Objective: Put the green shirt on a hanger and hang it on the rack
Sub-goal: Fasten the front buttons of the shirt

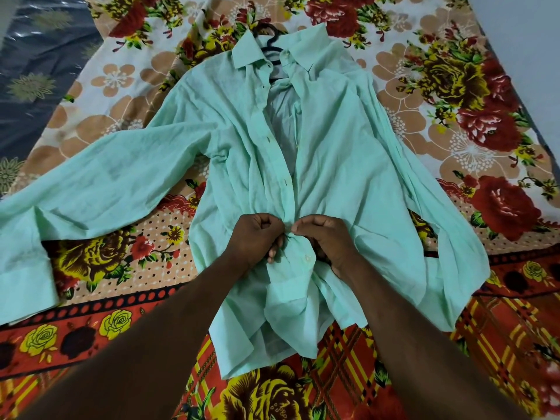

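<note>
The green shirt [348,153] lies spread face up on a flowered bedsheet, collar far from me, its long left sleeve stretched out to the left. A black hanger [269,43] sits inside the collar, with only its hook and neck showing. My left hand [257,237] and my right hand [324,241] meet at the shirt's front placket, low on the chest. Each pinches one edge of the placket, fingers curled, at a button. The upper front lies partly apart, showing the lining.
The flowered sheet [121,80] covers the bed under the shirt. A dark blue patterned cloth [39,74] lies at the far left. A pale wall [530,31] runs along the right edge. No rack shows in this view.
</note>
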